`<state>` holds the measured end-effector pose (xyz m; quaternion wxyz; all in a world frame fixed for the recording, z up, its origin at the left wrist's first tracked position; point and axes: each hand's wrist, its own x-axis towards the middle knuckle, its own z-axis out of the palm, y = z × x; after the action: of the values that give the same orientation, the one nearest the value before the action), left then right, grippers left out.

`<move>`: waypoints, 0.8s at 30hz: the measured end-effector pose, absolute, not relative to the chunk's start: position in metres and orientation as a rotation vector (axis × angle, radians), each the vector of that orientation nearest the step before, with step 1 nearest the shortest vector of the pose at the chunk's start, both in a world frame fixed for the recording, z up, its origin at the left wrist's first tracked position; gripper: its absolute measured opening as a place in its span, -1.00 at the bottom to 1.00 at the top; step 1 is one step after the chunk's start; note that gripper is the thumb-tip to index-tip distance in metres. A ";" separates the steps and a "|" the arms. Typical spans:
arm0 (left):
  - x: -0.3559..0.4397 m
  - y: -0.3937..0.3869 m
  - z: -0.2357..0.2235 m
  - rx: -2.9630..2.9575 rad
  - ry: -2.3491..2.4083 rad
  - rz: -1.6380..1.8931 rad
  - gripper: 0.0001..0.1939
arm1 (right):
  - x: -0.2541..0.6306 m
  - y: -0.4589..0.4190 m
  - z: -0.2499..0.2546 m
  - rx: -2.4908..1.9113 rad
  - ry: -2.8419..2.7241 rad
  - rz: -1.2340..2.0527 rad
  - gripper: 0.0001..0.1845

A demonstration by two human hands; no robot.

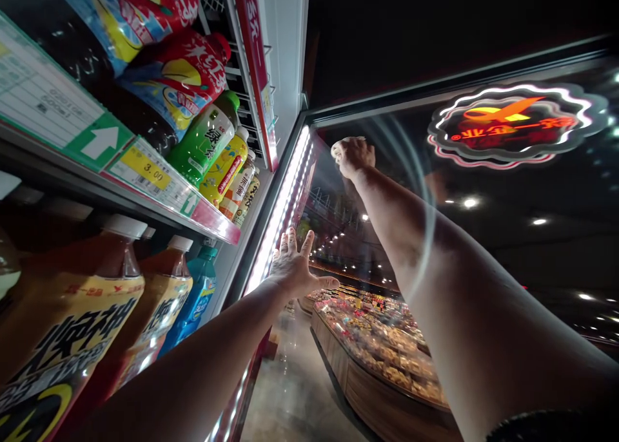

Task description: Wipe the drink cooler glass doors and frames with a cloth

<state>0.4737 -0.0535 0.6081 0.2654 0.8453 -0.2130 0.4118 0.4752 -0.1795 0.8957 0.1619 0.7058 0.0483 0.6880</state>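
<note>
The right hand (354,156) is raised high with its fingers (344,152) curled tight into a fist around a small pale wad, seemingly a cloth (338,147), pressed flat against the glass door (483,249) of a drinks fridge. Curved smear arcs on the pane run out from the fist, which suggests the closed grip is there to bear the wad hard against the glass. The left hand (293,268) is lower and further left, fingers spread wide and holding nothing, its palm laid on the door's edge beside the lit strip (283,203); that flat, open placing looks meant to brace the swung-out door so it does not give under the pressure.

Left of the arms, the fridge shelves hold rows of bottles: a green bottle (206,139) and yellow ones lying tilted on the upper shelf (145,184), behind a price tag (145,167) reading 3.00, and large amber tea bottles (62,326) on the lower one. A glowing logo (515,123) sits on the glass to the right. Through the pane, far below, a curved food counter (382,358) shows.
</note>
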 end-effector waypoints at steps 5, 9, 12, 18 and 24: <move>0.475 -0.053 0.607 2.270 -0.581 1.168 0.36 | 0.463 -0.206 0.898 1.934 0.006 2.199 -0.58; 0.473 -0.053 0.607 2.277 -0.580 1.165 0.34 | 0.458 -0.219 0.899 1.938 0.234 2.058 -0.62; 0.473 -0.052 0.607 2.282 -0.573 1.173 0.32 | 0.454 -0.225 0.899 1.904 0.112 2.203 -0.59; 0.479 -0.051 0.606 2.273 -0.579 1.184 0.30 | 0.442 -0.237 0.893 1.982 0.310 1.968 -0.57; 0.483 -0.050 0.606 2.279 -0.580 1.201 0.27 | 0.427 -0.253 0.890 1.961 0.119 2.165 -0.54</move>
<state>0.4834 -0.0496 0.6061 0.2480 0.8361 -0.2128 0.4406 0.4269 -0.2525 0.8901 0.1088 0.6667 0.0406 0.7362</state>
